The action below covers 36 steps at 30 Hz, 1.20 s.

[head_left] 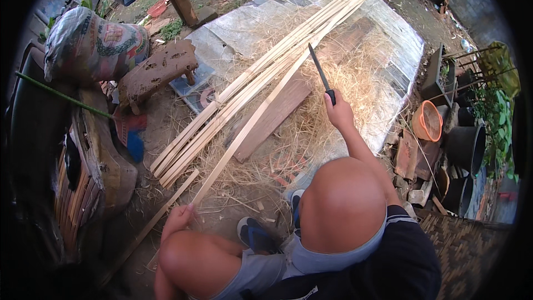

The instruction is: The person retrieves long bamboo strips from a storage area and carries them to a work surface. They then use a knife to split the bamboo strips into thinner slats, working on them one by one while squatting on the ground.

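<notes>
My left hand is closed round the near end of a long, pale wooden strip. That strip slants away up and to the right, over a brown plank. In my right hand is a knife with a black handle; its long dark blade points away from me, the tip close to the strip's far part. Whether the blade touches the strip I cannot tell. Several similar strips lie in a loose bundle to the left of the held one. Curly, straw-coloured shavings are heaped around the plank.
A pale printed sheet covers the ground beneath the strips. On the left stand a worn wooden stool and a stuffed sack. Right of the sheet are an orange bucket, black pots and bricks. My knees rise in front.
</notes>
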### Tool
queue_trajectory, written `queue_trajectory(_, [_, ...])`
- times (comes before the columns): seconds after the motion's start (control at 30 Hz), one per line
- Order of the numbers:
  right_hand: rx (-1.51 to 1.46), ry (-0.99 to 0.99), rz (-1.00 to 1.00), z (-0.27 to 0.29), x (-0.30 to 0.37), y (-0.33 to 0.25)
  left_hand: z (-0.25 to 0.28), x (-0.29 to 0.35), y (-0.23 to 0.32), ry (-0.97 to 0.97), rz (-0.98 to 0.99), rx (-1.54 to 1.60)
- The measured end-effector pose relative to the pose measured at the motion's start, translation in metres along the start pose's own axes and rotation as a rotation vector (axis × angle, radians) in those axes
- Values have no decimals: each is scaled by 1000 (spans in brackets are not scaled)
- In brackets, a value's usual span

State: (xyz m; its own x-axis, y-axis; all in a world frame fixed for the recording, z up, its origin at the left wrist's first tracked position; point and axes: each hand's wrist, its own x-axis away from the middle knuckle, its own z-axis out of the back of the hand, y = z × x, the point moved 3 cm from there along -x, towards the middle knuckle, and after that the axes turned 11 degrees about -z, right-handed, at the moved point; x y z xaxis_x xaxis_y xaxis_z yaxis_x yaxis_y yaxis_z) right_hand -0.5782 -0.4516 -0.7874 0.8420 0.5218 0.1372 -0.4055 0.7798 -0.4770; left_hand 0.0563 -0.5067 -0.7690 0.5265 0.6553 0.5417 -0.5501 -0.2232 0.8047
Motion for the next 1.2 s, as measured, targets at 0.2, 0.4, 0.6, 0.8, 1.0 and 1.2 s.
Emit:
queue_trajectory(0.2, [-362, 46, 121, -16, 28, 5, -16, -24, 9, -44, -51, 41])
queue_trajectory(0.4, [-119, -7, 88, -25, 25, 23, -32, -94, -9, -73, 87, -319])
queue_trajectory(0.6, [117, -390, 241, -76, 84, -2, -55, -123, 19, -45, -69, -490])
queue_trajectory(0.8, [277, -535, 755, -72, 151, -41, -33, -99, -52, -168, 73, -54])
queue_trajectory(1.0, [169, -475, 387, -86, 102, -18, -30, -85, -23, -225, 193, 47])
queue_trajectory(1.2, [251, -226, 388, -70, 45, 7, -4, -67, -56, -342, 138, 56])
